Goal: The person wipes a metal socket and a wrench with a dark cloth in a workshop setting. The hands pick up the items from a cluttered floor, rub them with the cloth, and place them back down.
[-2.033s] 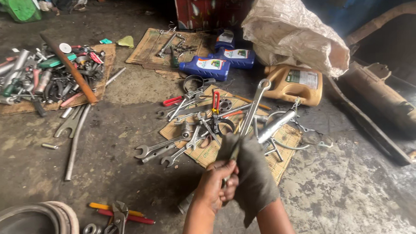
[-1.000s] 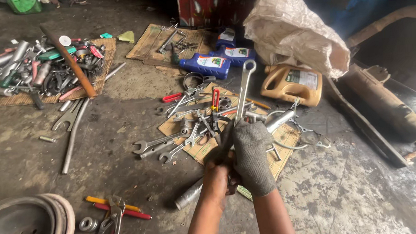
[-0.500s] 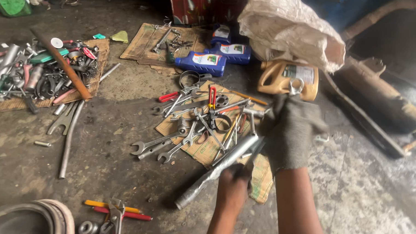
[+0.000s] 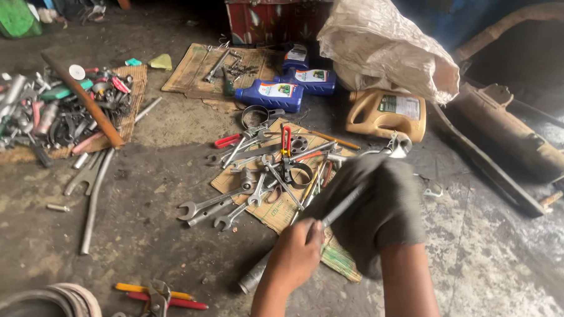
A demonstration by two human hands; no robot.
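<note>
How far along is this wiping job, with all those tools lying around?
Done: hard to tell; no tool looks set apart as clean. In hand: the left hand grips a long wrench while the right hand, under a grey rag, wraps its shaft. Left: many grimy spanners lie on the cardboard, and more tools are heaped on the far mat.

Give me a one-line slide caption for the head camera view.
Left hand and cloth-covered right hand grip a long wrench above spanners scattered on cardboard.
</note>
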